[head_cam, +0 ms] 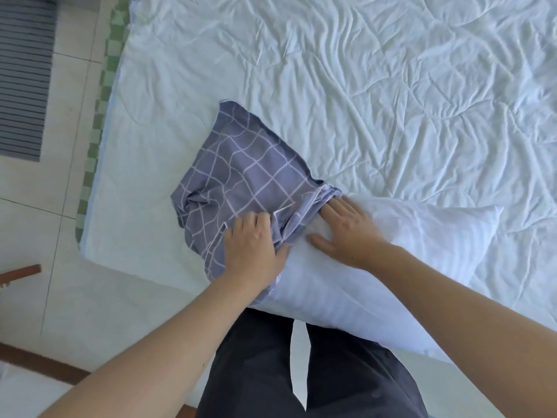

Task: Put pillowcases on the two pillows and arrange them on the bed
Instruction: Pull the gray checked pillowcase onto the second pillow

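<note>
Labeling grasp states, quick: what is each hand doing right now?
Left hand: grips the pillowcase opening.
Right hand: open, fingers flat on the pillow.

Bed [391,86] covered with a wrinkled white quilted sheet. Lying on it: a bare white pillow [391,251] overhanging the near edge, and a crumpled grey-blue checked fabric pillowcase [241,176] touching its end.
</note>
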